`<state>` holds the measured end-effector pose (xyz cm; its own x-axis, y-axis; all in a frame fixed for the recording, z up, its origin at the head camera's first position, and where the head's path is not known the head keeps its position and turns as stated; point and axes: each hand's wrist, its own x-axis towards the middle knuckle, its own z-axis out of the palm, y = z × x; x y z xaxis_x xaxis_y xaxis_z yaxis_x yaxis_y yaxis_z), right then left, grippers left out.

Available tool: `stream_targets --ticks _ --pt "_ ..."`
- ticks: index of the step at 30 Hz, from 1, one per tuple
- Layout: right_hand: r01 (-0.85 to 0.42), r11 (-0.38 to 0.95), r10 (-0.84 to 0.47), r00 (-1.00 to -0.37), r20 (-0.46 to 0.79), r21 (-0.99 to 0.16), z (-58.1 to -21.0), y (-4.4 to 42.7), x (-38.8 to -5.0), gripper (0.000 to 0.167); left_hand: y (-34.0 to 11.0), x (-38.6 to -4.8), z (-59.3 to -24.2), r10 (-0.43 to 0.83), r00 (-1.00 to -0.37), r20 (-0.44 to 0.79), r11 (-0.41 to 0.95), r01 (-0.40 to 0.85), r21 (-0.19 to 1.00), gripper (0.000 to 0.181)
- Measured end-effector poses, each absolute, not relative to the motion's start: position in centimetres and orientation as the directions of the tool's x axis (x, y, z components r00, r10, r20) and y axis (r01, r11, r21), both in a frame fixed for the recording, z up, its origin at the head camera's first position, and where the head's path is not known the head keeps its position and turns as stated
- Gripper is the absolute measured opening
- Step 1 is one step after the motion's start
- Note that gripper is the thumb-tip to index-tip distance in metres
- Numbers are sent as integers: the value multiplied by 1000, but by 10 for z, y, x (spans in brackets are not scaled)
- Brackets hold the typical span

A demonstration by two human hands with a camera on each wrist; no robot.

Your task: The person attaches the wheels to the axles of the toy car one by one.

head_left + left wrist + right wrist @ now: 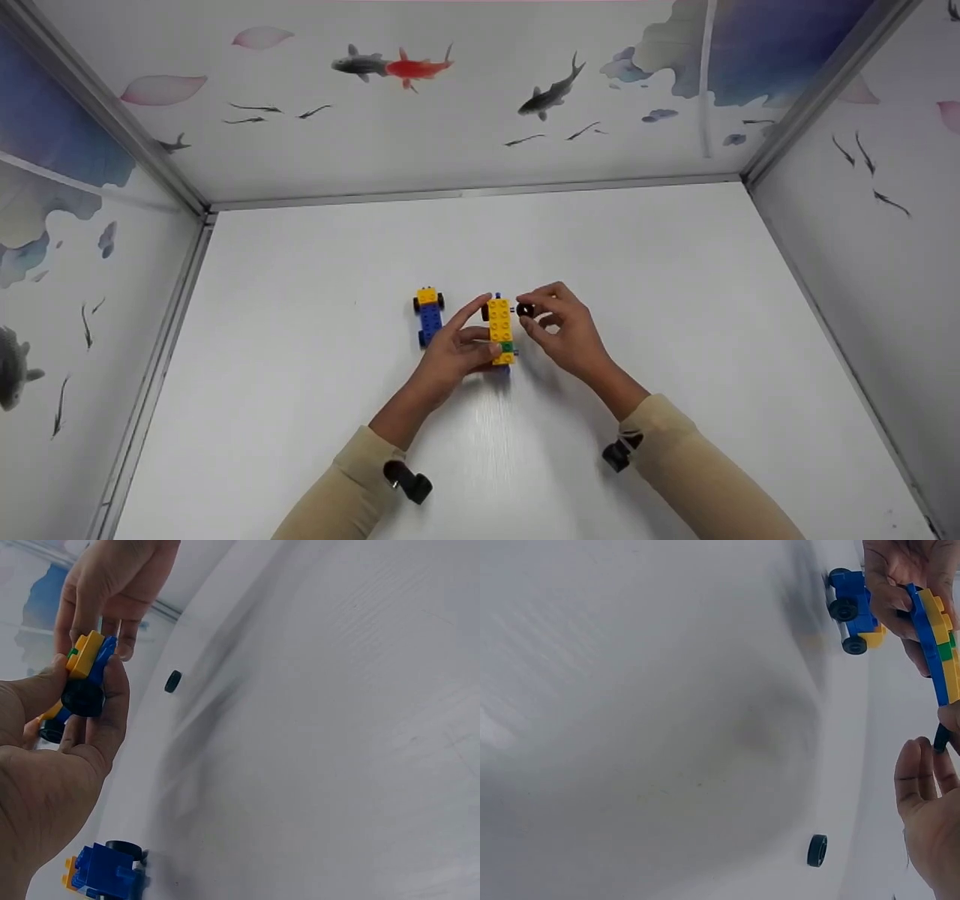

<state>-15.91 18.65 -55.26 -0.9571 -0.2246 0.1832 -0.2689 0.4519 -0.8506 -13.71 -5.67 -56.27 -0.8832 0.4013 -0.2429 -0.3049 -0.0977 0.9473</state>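
Note:
My left hand (448, 358) grips a building-block toy car (500, 324), its yellow top with one green piece facing up and blue parts below. Black wheels sit on the car's left side, as the left wrist view also shows. On its right side, bare axle ends stick out. Between thumb and fingertips, my right hand (568, 330) pinches a black wheel (526, 308) just right of the upper axle end. A small gap separates wheel and axle in the head view. The right wrist view shows this wheel (940, 738) edge-on, close to the car.
A second blue and yellow toy car (430, 318) with black wheels stands on the white table (315, 315), left of my left hand. One loose black wheel (817, 850) rests on the table, seen in both wrist views. Printed panels (465, 142) wall the table at back and sides.

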Motion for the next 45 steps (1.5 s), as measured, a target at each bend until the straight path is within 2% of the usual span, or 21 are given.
stream_targets --ticks 10,17,29,35,45 --pt "-300 500 -226 -951 213 -812 -551 183 -159 38 -56 -137 -565 425 -875 -234 -99 -302 948 84" --pt "-316 424 -249 -942 226 -849 -549 182 -158 29 -57 -137 -565 434 -871 -230 -101 -301 948 84" --pt "-347 391 -281 -927 249 -852 -548 187 -159 30 -59 -136 -563 449 -869 -205 -73 -265 962 84" --pt "-384 389 -331 -906 262 -837 -546 190 -157 34 -59 -135 -564 450 -874 -183 -48 -229 972 84" --pt "-439 427 -308 -893 329 -791 -545 190 -156 29 -50 -132 -559 444 -886 -137 37 -135 990 83"
